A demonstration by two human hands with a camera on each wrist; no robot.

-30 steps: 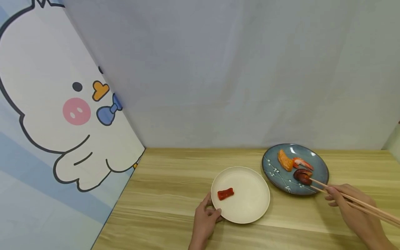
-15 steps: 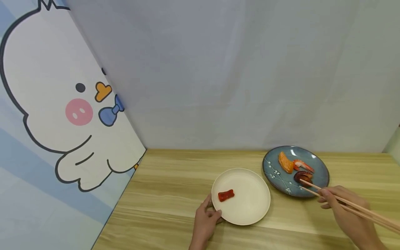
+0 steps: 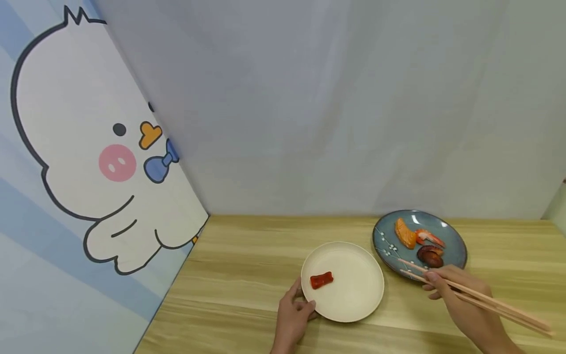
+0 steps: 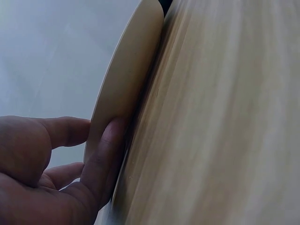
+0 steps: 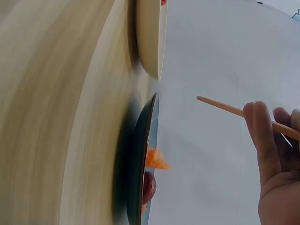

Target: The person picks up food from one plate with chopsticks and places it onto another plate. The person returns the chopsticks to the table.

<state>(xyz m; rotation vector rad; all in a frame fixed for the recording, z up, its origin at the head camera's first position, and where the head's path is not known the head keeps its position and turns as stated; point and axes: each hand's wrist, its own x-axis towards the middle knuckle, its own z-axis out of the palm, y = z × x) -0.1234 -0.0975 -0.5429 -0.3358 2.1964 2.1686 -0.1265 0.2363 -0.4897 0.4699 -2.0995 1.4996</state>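
My left hand (image 3: pixel 293 314) grips the cream plate (image 3: pixel 355 295) at its lower left rim, thumb over the edge. In the left wrist view, the fingers (image 4: pixel 101 164) lie against the plate's outer side. A small red bone-shaped piece (image 3: pixel 321 280) rests on this plate. My right hand (image 3: pixel 466 302) holds a pair of wooden chopsticks (image 3: pixel 515 312), tips pointing left over the front of the blue plate (image 3: pixel 455 248), nothing between them. The right wrist view has the chopsticks (image 5: pixel 220 105) raised above the plates. On the blue plate lie an orange salmon-like slice (image 3: pixel 404 233), a shrimp (image 3: pixel 429 238) and a glossy dark-red piece (image 3: pixel 430 256).
Both plates stand on a wood-grain table (image 3: pixel 247 275), the blue one behind and right of the cream one. A pale grey sheet (image 3: pixel 309 108) hangs behind the table. On the left is a panel printed with a white cartoon bird (image 3: pixel 75 123).
My right hand has moved left, carrying the chopstick tips off the dark-red piece to its left. The food stays on the plates, and my left hand keeps its hold. The head view shifts slightly.
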